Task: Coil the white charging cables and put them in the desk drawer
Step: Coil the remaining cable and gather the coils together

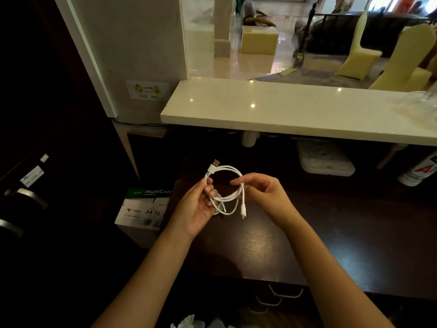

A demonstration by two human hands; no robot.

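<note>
Holding the coiled white cable above the dark bench, your left hand grips its nine o'clock side while your right hand pinches three o'clock.

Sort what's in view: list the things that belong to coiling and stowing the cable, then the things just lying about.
Part of the job:
white cable, coiled, held by left hand and right hand
drawer handles below the desk edge

Lying about:
paper box
white container under the counter
yellow chairs

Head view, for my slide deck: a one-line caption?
Two bare hands hold a coiled white charging cable above a dark wooden desk.
</note>
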